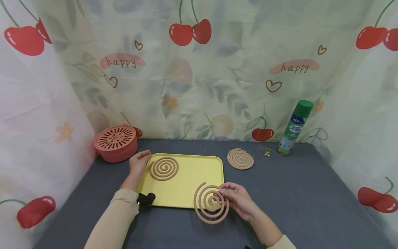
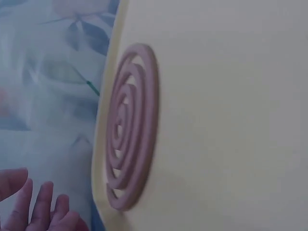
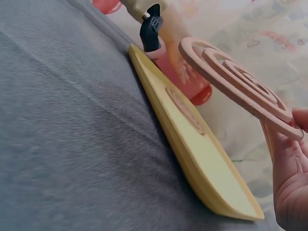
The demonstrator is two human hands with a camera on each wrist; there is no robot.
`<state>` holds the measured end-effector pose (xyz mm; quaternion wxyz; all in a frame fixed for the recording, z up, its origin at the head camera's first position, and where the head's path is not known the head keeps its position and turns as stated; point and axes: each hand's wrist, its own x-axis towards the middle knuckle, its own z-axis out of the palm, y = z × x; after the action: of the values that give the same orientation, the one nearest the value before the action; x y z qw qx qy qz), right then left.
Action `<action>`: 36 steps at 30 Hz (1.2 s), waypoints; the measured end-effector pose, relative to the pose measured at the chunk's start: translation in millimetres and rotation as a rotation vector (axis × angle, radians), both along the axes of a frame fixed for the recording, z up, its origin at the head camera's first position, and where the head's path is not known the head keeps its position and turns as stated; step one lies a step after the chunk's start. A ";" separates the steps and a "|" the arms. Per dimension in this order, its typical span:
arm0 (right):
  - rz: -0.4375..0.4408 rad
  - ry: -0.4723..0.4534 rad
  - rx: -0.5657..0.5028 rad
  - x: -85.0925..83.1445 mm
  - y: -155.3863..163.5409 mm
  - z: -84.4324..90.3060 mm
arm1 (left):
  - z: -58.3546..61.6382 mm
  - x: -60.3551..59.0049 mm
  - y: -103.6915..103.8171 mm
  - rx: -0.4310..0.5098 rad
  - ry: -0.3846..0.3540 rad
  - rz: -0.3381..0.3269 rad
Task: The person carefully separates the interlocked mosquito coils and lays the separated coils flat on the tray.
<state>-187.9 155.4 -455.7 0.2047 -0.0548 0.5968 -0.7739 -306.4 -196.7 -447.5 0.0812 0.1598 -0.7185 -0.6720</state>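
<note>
With the middle of the tray [image 1: 186, 180] as the dial's centre and its far edge at 12, a round pink box [image 1: 115, 140] with a slotted lid stands at 10 o'clock, beyond the tray. Next comes the left grip [image 1: 139, 164], at the tray's edge between 9 and 10; it is released, the fingers loosely bent around nothing, and whether it touches the rim I cannot tell. A black device [image 1: 146, 199] sits at the cuff of the left sleeve [image 1: 116, 214], near the tray's 8 o'clock corner. The tray is yellow and rests on the dark grey bench [image 1: 298, 197]. In it, at 10, lies the first coil [image 1: 164, 168], flat, brown and spiral. At 4 the held coil [image 1: 212, 201] is in the air, tilted, overlapping the tray's near right corner in the head view; its loose outer end points to its own 11. The right grip [image 1: 237, 200] grasps it, thumb and fingers pinching its rim near its own 2 to 3. Past the tray, at 2, the third coil [image 1: 240, 159] lies flat on the bench. Farther out, still near 2, is a small gold piece [image 1: 267, 151], and just beside it a green spray can [image 1: 293, 128] stands upright.
</note>
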 end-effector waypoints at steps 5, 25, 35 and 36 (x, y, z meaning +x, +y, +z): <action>0.011 -0.010 0.008 -14.0 -9.9 5.0 | 11.5 2.1 1.1 0.010 0.019 0.001; 0.037 -0.043 -0.002 -51.7 -48.2 -2.2 | 43.7 21.3 23.7 0.022 0.095 -0.236; 0.005 -0.050 0.022 -63.2 -67.3 -8.0 | 56.4 30.9 42.5 -0.005 0.178 -0.316; -0.001 -0.051 0.023 -64.6 -69.4 -8.5 | 57.7 32.1 44.8 -0.023 0.187 -0.324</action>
<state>-252.5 86.1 -464.2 0.2200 -0.0324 0.6004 -0.7682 -274.2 -151.9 -389.9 0.0401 -0.0223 -0.7320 -0.6798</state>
